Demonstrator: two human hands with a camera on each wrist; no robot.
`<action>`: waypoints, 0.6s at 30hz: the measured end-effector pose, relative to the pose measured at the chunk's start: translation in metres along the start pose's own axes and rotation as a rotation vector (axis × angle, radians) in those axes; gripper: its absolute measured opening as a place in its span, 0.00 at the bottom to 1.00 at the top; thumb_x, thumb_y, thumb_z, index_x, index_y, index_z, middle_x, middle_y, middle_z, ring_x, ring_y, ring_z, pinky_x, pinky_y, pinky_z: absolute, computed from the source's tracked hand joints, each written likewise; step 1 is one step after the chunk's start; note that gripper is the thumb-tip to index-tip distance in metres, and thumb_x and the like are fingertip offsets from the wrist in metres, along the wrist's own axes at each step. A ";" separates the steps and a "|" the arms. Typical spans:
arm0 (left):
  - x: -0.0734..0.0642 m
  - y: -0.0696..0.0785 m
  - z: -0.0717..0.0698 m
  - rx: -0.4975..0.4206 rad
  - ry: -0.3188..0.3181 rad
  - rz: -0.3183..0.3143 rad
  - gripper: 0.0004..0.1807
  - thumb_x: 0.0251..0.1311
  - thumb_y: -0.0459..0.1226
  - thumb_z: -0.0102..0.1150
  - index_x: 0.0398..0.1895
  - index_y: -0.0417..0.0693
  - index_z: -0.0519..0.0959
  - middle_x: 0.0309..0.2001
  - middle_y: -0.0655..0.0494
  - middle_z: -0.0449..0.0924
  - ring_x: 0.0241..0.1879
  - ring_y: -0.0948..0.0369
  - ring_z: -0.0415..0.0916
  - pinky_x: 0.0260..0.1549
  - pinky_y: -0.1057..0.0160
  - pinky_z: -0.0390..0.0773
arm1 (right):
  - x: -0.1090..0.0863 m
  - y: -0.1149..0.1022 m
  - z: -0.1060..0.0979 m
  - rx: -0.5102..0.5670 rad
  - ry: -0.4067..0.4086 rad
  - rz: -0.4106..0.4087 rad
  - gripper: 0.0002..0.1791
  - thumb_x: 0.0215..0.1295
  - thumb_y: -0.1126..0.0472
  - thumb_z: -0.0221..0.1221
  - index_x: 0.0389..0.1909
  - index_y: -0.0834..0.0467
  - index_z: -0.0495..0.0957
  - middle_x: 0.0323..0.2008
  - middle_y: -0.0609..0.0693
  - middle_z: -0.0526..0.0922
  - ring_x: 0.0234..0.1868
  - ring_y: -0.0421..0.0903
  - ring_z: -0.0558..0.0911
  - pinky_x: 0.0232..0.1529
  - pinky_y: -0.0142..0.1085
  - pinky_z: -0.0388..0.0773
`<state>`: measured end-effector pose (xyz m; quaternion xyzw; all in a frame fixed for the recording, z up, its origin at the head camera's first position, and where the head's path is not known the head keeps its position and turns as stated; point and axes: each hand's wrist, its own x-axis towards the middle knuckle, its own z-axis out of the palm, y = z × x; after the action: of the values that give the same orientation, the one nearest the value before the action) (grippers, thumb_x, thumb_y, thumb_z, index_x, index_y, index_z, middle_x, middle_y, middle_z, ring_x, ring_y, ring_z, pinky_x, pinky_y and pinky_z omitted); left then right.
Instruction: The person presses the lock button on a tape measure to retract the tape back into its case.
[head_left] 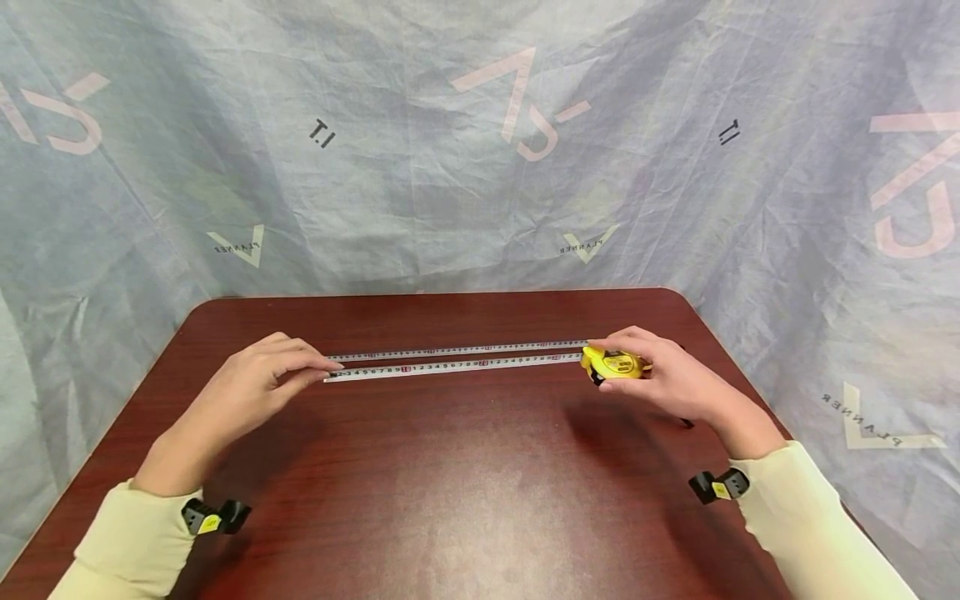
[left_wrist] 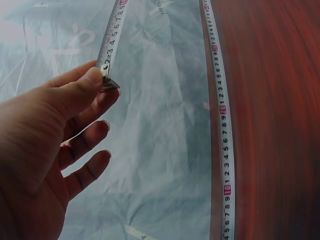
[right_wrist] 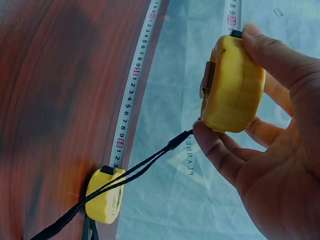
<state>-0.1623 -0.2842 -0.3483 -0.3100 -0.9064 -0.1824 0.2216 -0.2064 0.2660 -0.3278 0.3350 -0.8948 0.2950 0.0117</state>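
Observation:
My right hand [head_left: 675, 375] grips the yellow case of a tape measure [head_left: 617, 364] between thumb and fingers. From it a white blade [head_left: 450, 367] with black and red numbers stretches leftward above the table. At the blade's far left end, my left hand [head_left: 251, 379] pinches the metal end hook [left_wrist: 110, 86] between thumb and index finger, its other fingers loosely bent. A second yellow tape measure [right_wrist: 105, 195] lies near the table edge, its blade [right_wrist: 131, 92] drawn out along the tabletop. In the head view the right hand hides that second case.
The reddish-brown tabletop [head_left: 465, 483] has rounded far corners. Grey printed sheeting [head_left: 405, 167] hangs behind it and at both sides. A black wrist cord [right_wrist: 145, 170] trails from the held case, passing in front of the second tape measure in the right wrist view.

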 end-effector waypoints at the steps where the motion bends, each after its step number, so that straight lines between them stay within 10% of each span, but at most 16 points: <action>1: 0.001 0.001 0.001 0.001 -0.004 -0.003 0.20 0.55 0.29 0.75 0.46 0.64 0.89 0.43 0.75 0.83 0.44 0.69 0.74 0.42 0.66 0.70 | 0.000 0.000 0.001 -0.004 0.000 0.001 0.30 0.64 0.57 0.73 0.67 0.50 0.79 0.56 0.46 0.78 0.50 0.42 0.78 0.45 0.35 0.79; 18: 0.018 0.015 0.017 -0.053 -0.032 0.024 0.20 0.59 0.30 0.74 0.48 0.65 0.89 0.43 0.76 0.82 0.41 0.69 0.73 0.37 0.60 0.73 | 0.008 -0.003 0.009 0.009 0.003 -0.066 0.30 0.62 0.59 0.74 0.66 0.54 0.79 0.54 0.46 0.79 0.49 0.42 0.78 0.43 0.34 0.78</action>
<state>-0.1705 -0.2569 -0.3501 -0.3297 -0.9008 -0.1987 0.2010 -0.2095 0.2546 -0.3319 0.3641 -0.8818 0.2991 0.0211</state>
